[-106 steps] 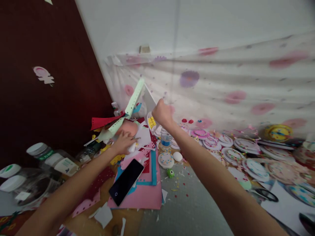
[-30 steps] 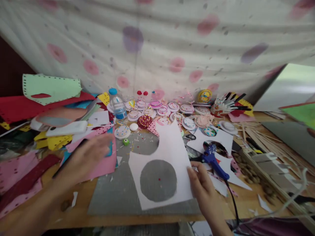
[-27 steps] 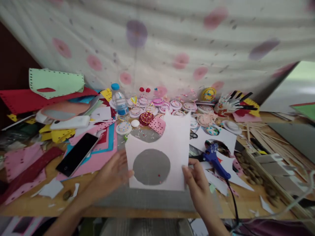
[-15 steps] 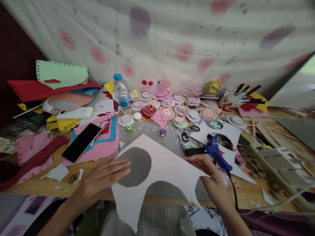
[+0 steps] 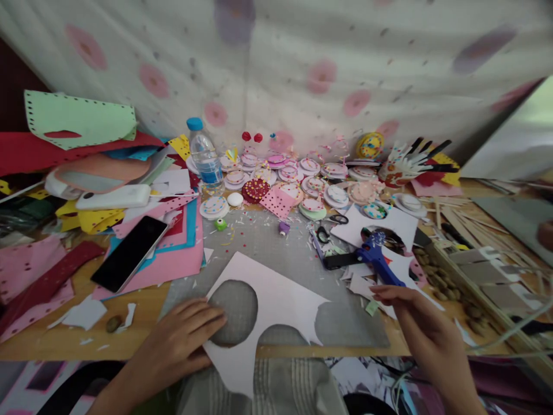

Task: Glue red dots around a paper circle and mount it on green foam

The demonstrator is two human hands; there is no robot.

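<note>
A white card sheet [image 5: 276, 305] with a round hole and curved cut-outs along its edge lies on the grey cutting mat [image 5: 298, 248], its lower point hanging over the table's front edge. My left hand [image 5: 185, 334] grips the sheet's left edge, fingers across the front beside the round hole. Off to the right, my right hand [image 5: 423, 323] is apart from the sheet, its fingers loosely extended and holding nothing visible. Just beyond its fingertips are white card scraps [image 5: 360, 285] and a blue hot glue gun [image 5: 375, 256].
Black-handled scissors [image 5: 323, 234] lie near the glue gun. Several small decorated paper hats [image 5: 311, 187] line the back, beside a water bottle [image 5: 205, 158]. To the left are a phone [image 5: 129, 253] and coloured foam sheets [image 5: 192, 259]. A wooden tray [image 5: 466, 288] stands right.
My right hand has let go of the card sheet and moved right, towards the scraps by the glue gun. The sheet has been lowered flatter onto the mat, still in my left hand.
</note>
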